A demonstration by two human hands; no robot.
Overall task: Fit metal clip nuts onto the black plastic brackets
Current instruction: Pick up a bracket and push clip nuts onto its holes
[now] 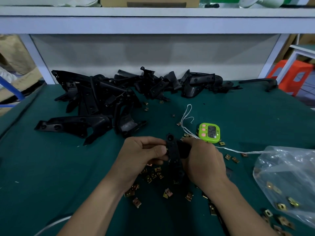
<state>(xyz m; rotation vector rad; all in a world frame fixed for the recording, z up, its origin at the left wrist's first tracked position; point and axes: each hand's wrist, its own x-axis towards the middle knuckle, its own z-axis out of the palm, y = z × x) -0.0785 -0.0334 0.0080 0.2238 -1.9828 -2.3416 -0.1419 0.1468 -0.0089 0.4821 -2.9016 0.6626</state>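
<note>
Both hands grip one black bracket (173, 154) upright between them: left fingers (153, 147) pinching its edge, right fingers (192, 143) wrapped behind.

Head-worn camera looks forward and down, close over the table (51, 167).

Open green bench mat (51, 167) lies clear at the near left and at the far right behind the lime-green digital timer (209, 133). A heap of black plastic brackets (102, 97) blocks the rear left and centre. Loose brass-coloured metal clip nuts (153, 175) litter the near centre. A crumpled clear plastic bag (286, 181) and a white string (238, 151) obstruct the near right. A low white shelf (153, 23) limits headroom above the rear.
</note>
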